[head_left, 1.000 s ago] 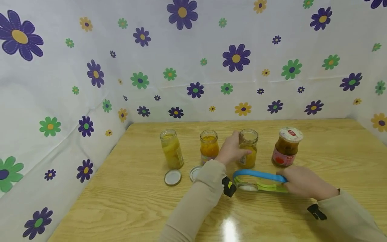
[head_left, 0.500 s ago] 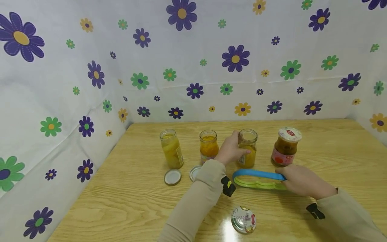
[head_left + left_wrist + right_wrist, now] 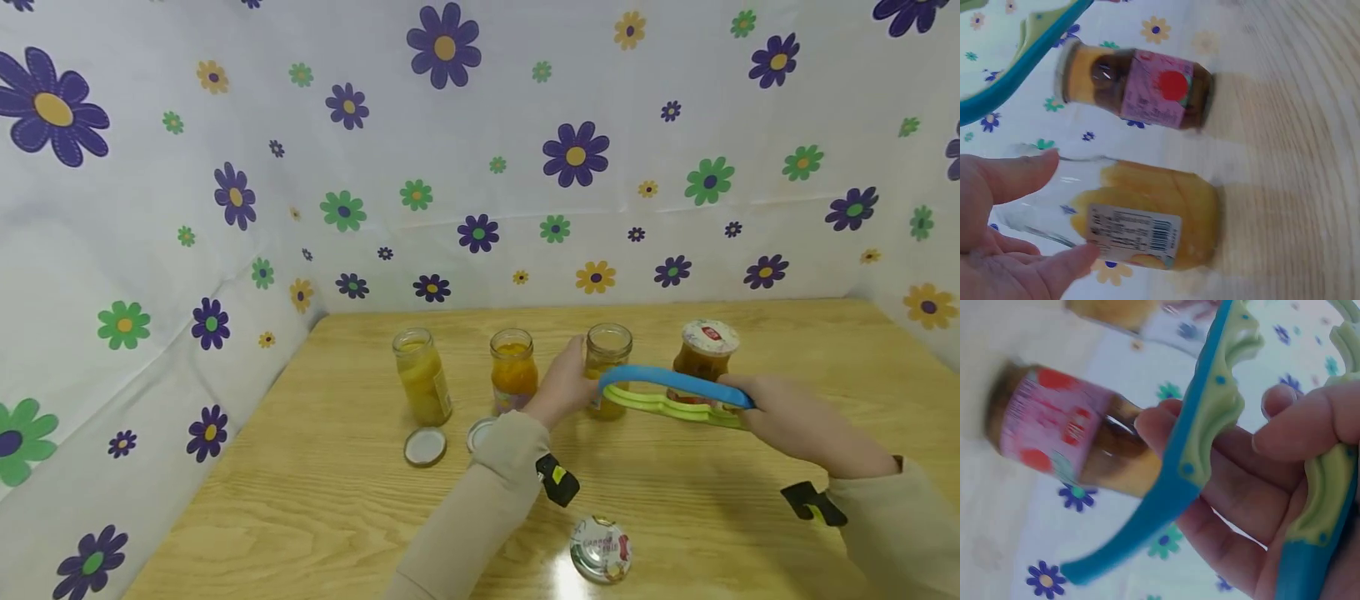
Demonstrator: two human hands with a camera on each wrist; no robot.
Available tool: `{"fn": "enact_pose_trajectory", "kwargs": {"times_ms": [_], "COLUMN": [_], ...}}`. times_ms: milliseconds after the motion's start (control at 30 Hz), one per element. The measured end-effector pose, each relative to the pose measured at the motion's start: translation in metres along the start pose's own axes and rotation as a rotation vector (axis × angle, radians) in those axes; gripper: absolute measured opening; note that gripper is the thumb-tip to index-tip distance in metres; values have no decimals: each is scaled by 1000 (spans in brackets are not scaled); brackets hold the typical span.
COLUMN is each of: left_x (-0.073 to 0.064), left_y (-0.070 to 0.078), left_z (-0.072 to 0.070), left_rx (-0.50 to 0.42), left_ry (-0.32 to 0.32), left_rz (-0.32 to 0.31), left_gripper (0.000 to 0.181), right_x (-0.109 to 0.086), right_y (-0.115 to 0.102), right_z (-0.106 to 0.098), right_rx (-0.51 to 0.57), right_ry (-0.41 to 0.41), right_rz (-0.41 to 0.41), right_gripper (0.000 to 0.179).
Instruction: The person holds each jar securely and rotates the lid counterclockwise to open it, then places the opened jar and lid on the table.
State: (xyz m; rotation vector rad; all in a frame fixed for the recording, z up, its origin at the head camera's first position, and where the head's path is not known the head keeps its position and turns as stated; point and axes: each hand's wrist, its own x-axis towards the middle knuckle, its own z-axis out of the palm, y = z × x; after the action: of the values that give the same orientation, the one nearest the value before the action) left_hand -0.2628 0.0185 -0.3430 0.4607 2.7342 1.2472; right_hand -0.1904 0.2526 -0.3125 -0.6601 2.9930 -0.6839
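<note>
My left hand (image 3: 558, 387) grips an open glass jar of yellow fruit (image 3: 1191, 200) around its neck; the jar stands on the table. A blue and light-green jar opener (image 3: 675, 382) with scalloped inner edges is in my right hand (image 3: 802, 417), fingers around its two handles. It is raised in front of the jars and overlaps the held jar in the head view. In the right wrist view the opener's arms are spread with nothing between them. Close behind it stands a lidded jar with a pink label (image 3: 1054, 422). A printed lid (image 3: 602, 548) lies near the front.
Farther left stand two more open jars, a tall yellow one (image 3: 422, 383) and a shorter orange one (image 3: 513, 371). Two lids lie before them, one pale side up (image 3: 425, 447), the other (image 3: 480, 433) partly behind my left sleeve. Flowered cloth (image 3: 480, 167) surrounds the wooden table (image 3: 300, 517).
The lid has come out of the jar opener onto the table. My right hand has lifted the opener up and slightly right. My left hand has stayed on the jar.
</note>
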Motion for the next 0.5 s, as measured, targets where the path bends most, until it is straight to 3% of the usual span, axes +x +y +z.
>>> {"fn": "enact_pose_trajectory", "kwargs": {"times_ms": [100,167,233,367,500], "left_x": [-10,-19,-30,-54,-73], "left_y": [1,1,1,2,6], "left_z": [-8,-13,-18,-21,-15], "left_rx": [23,66,148,324,468], "left_ry": [-53,-127,-226,-435,-536], "left_rz": [-34,-21,18,161,265], "left_gripper": [76,72,68,62,61], "right_x": [-2,-3,-4,-7,-9], "right_y": [1,3,5,12,18], "right_z": [-13,-21,-28,-35,-36], "right_rx": [-10,-63,-111,-193,-265], "right_ry": [63,113,154,229,344], "right_rz": [5,14,38,108,127], "right_gripper": [20,20,18,11,13]}}
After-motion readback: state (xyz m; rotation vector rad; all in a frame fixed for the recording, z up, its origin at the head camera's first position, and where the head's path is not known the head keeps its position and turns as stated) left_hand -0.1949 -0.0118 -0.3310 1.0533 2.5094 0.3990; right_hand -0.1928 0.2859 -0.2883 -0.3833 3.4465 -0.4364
